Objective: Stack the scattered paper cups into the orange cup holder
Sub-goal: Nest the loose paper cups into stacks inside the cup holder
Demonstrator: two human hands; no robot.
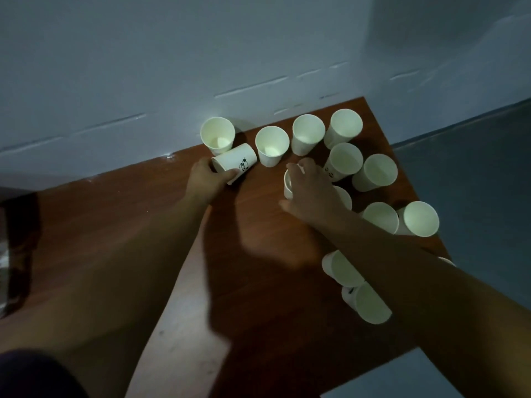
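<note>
As left hand (205,180) grips the tipped cup (235,164), right hand (311,195) clasps the upright cup (288,183).

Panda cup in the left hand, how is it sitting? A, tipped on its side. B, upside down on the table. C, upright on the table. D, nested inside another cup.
A: the panda cup lies on its side, its printed wall facing up, with the left hand curled round one end.

Dim room: brown wooden table (115,225) against pale wall (143,67).
</note>
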